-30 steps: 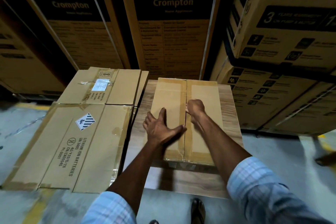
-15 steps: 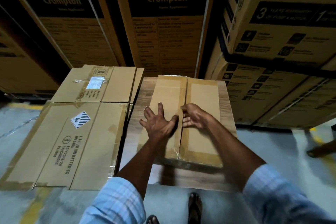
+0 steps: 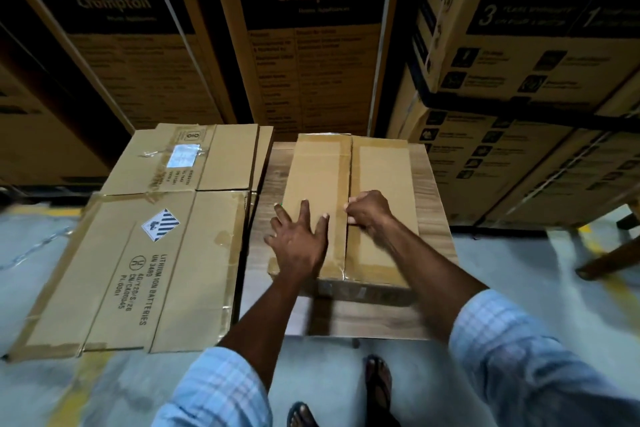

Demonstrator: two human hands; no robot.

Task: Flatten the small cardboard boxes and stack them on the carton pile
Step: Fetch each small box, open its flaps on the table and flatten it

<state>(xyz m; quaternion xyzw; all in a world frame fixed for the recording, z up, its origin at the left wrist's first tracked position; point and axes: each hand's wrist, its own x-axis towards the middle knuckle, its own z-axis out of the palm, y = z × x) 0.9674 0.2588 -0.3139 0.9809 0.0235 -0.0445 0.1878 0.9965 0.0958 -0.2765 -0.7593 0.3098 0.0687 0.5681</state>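
A small taped cardboard box (image 3: 381,177) stands closed on a wood-grain table (image 3: 429,198). My left hand (image 3: 299,239) lies flat with spread fingers on the box's left top flap. My right hand (image 3: 369,210) is curled at the centre seam, fingertips digging at the edge of the tape there. To the left lies the pile of flattened cartons (image 3: 145,246), its top sheet printed with a lithium battery label.
Tall stacked Crompton cartons (image 3: 308,45) form a wall right behind the table and pile. More printed cartons (image 3: 519,80) are stacked at the right. A wooden furniture leg (image 3: 613,256) juts in at the right edge. My sandalled feet (image 3: 377,381) stand on the grey floor.
My right hand has drawn back toward me along the centre seam, from a fist to fingers hooked at the tape. My left hand has slid left and flattened on the left flap.
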